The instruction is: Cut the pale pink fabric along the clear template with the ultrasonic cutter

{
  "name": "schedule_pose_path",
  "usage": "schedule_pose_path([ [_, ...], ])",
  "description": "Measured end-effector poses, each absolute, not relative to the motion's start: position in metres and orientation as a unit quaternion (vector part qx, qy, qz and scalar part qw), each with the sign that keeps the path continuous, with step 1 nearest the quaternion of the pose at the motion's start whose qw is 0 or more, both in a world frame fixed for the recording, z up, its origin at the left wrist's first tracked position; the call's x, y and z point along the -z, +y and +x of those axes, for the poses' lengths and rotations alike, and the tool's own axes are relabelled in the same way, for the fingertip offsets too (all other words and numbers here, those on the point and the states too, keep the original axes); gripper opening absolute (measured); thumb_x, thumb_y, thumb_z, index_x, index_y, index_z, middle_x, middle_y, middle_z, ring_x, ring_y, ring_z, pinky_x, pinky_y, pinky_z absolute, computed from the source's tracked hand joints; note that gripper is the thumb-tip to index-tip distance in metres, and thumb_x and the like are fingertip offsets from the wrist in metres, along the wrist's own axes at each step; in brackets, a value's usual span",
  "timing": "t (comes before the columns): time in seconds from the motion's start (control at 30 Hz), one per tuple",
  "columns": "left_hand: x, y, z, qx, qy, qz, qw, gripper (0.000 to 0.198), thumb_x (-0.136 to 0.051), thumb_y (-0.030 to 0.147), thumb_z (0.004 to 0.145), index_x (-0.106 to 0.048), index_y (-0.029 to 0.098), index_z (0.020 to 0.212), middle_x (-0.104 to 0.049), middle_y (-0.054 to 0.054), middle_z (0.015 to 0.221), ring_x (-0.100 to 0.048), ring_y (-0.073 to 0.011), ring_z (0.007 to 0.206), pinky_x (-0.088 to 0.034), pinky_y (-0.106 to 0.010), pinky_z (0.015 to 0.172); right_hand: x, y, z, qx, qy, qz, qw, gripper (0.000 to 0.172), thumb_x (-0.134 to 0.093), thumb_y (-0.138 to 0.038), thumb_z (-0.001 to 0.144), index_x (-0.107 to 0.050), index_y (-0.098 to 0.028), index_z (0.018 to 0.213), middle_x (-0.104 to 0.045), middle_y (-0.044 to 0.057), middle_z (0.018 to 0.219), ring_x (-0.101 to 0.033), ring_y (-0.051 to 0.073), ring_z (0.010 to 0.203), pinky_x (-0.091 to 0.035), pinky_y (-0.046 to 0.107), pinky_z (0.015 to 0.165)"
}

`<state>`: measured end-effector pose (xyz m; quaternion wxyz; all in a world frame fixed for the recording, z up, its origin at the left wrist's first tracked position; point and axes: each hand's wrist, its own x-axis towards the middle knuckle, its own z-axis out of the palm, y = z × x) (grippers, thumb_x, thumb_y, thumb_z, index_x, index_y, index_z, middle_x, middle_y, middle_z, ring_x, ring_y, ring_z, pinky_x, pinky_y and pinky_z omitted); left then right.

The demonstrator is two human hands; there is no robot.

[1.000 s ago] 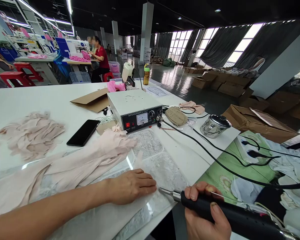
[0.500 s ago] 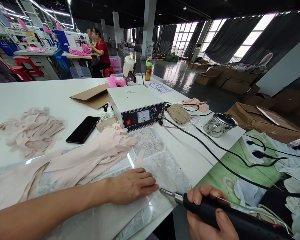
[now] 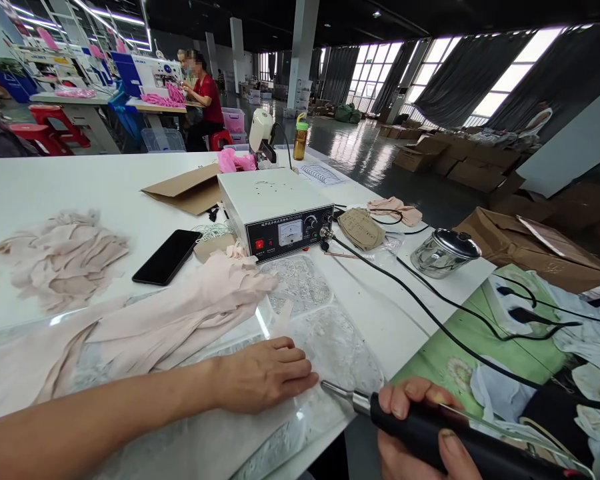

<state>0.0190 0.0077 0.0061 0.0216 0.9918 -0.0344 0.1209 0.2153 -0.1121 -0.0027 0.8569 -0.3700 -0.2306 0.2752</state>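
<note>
My left hand (image 3: 266,375) lies palm down with its fingers stretched forward, pressing on thin pale beige fabric (image 3: 195,433) over a clear plastic mat (image 3: 330,340). My right hand (image 3: 420,427) is wrapped around a black ultrasonic handpiece (image 3: 405,417) with a slim metal tip. That tip sits at the mat's surface just right of my left fingertips; whether it touches fabric I cannot tell. Behind my left hand a layered bundle of beige fabric pieces (image 3: 190,310) spreads across the mat. A corded control box (image 3: 280,200) with a dial stands beyond.
A phone (image 3: 166,257) and a pile of beige fabric strips (image 3: 67,257) lie at left. A metal cup (image 3: 445,253) stands near the table's right edge. Black cables (image 3: 410,283) run past my right hand. A bottle (image 3: 301,139) stands at the back; a person (image 3: 205,100) sits sewing beyond.
The view has shifted slightly, moving the scene a little to the right. Both hands and the handpiece keep nearly the same place relative to the fabric.
</note>
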Motion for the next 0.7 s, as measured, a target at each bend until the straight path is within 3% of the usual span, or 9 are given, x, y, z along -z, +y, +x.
schedule_pose_path([
  [0.17,-0.008,0.0086,0.0207,-0.124,-0.036,0.992,0.007,0.028,-0.05,0.008,0.097,-0.059,0.005,0.124,-0.065,-0.009,0.094,-0.058,-0.0195,0.087,-0.044,-0.036,0.097,0.0015,-0.1136,0.2152,-0.269,-0.231,-0.39,0.85,0.017,-0.061,-0.036,0.073,-0.058,-0.021,0.082,-0.05,-0.002,0.072,-0.05,0.012,0.053,-0.045,0.03,0.048],
  [0.53,-0.0115,0.0051,0.0226,-0.175,-0.039,0.983,-0.044,0.027,-0.041,0.005,0.101,-0.069,0.007,0.099,-0.066,-0.008,0.093,-0.057,-0.0178,0.084,-0.042,-0.04,0.102,-0.001,-0.1194,0.2173,-0.284,-0.239,-0.425,0.826,0.023,-0.066,-0.042,0.073,-0.057,-0.022,0.08,-0.048,-0.002,0.072,-0.051,0.014,0.055,-0.046,0.033,0.051],
  [0.7,-0.011,0.0069,0.0249,-0.162,-0.052,0.985,-0.036,0.027,-0.041,0.005,0.102,-0.066,0.006,0.112,-0.067,-0.008,0.087,-0.057,-0.0183,0.082,-0.043,-0.042,0.103,-0.0001,-0.1197,0.2182,-0.276,-0.245,-0.429,0.825,0.022,-0.065,-0.041,0.075,-0.057,-0.022,0.082,-0.049,-0.002,0.073,-0.051,0.013,0.056,-0.047,0.033,0.05],
])
